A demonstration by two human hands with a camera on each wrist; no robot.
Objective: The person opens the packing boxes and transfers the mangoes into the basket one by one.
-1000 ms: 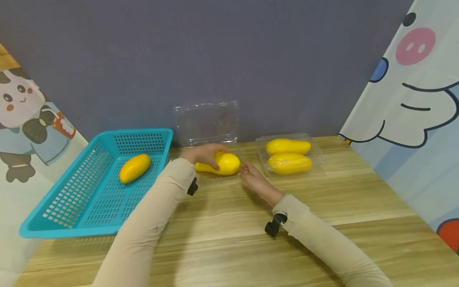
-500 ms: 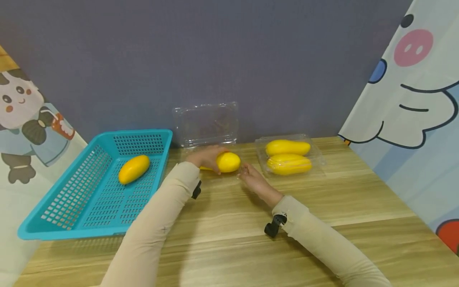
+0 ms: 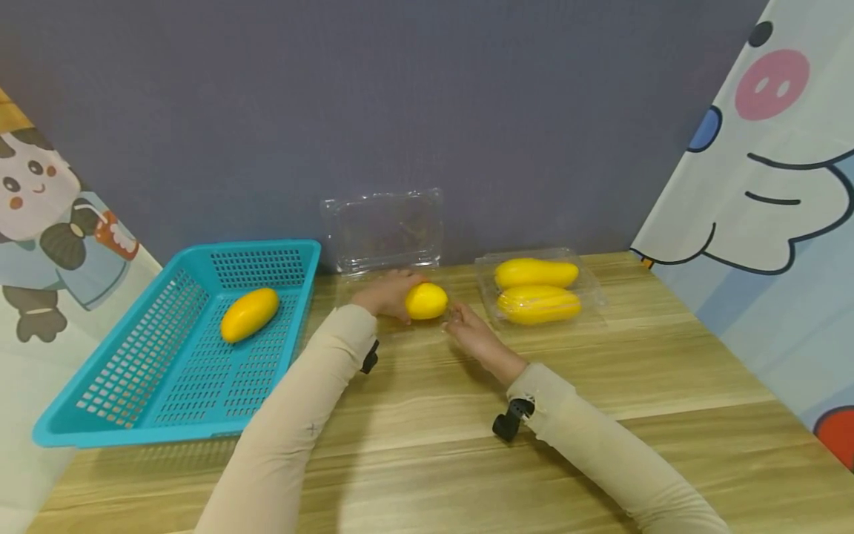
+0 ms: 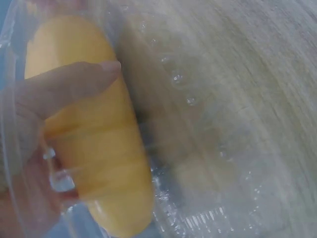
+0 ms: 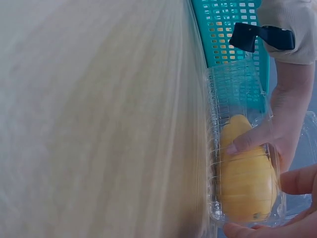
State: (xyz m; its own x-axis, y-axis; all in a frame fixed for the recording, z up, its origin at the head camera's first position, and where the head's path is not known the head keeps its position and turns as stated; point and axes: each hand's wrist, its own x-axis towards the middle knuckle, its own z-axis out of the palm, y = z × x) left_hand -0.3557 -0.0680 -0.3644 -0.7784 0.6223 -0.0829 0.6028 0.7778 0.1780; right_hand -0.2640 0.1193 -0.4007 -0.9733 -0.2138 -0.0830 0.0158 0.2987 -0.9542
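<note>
A yellow mango [image 3: 427, 301] lies in an open clear plastic clamshell box [image 3: 383, 231], whose lid stands raised against the back wall. My left hand [image 3: 388, 292] grips the mango from above at its left part. In the left wrist view, the thumb [image 4: 74, 89] lies across the mango [image 4: 106, 148], seen through clear plastic. My right hand [image 3: 479, 340] holds the box's right edge with its fingertips. The right wrist view has those fingers [image 5: 299, 181] at the end of the box, close to the mango's rounded end.
At left stands a blue-green plastic basket [image 3: 167, 434] with another mango [image 3: 250, 315] inside. To the right, a second clear box [image 3: 594, 302] contains two yellow mangoes [image 3: 537, 274]. A grey wall panel [image 3: 467, 133] borders the wooden table [image 3: 427, 445] at the back.
My left hand has shifted slightly to the right over the mango, covering more of its narrow left end. The right hand has stayed at the box's edge.
</note>
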